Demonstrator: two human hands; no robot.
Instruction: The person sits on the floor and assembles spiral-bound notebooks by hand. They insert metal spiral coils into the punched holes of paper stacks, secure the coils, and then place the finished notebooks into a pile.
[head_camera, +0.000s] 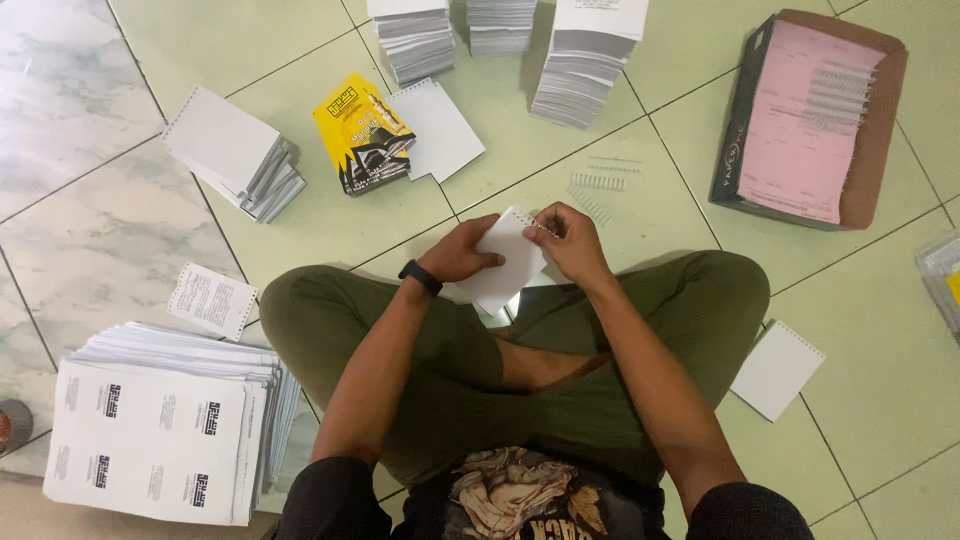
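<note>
Already we have bound pads (235, 150) stacked aside, while both hands, left hand (462, 252) and right hand (572, 240), clamp one white pad (510, 262), loose wire combs (598, 183) and sheet stacks (585, 65) waiting.

Your right hand (573, 238) hides booklet (510, 262) top corner. Three paper stacks (500, 35) cut by top edge. Tray (945, 275) cut at right. Print on sheets (150, 440) too blurred for you.

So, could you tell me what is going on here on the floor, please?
A person sits cross-legged on the tiled floor, holding a small white booklet over their lap. The left hand steadies it while the right hand works at its punched top edge. Loose wire spirals lie just ahead, with stacks of white pages, yellow-covered booklets and a box of pink sheets around.
</note>
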